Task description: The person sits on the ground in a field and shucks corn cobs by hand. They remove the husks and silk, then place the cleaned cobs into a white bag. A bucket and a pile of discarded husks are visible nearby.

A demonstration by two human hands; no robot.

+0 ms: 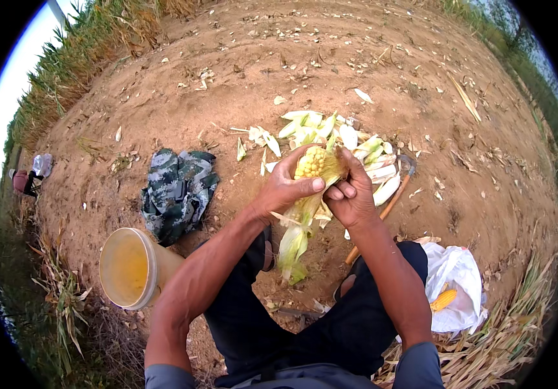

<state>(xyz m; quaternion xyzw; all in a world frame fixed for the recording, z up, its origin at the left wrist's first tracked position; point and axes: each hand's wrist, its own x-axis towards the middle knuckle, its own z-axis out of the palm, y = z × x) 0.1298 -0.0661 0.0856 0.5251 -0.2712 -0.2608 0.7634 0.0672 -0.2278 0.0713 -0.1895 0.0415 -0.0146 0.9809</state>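
Between my hands is a partly husked ear of corn point(310, 163), its pale yellow kernels bare on the left side. My left hand point(281, 184) wraps around the ear from the left, with the thumb across its lower part. On the other side, my right hand point(355, 197) pinches the husk and silk point(333, 170) with bent fingers. A strip of pale green husk point(292, 249) hangs below the ear, between my knees. Pulled husks point(381, 167) lie in a loose heap on the soil just beyond my hands.
A wooden-handled tool with a curved metal head point(396, 197) lies right of the heap. Left are a camouflage garment point(179, 189) and a tilted plastic bucket point(168, 267). A white bag point(446, 262) holding a yellow corn ear point(443, 300) sits by dry stalks point(497, 340) at right.
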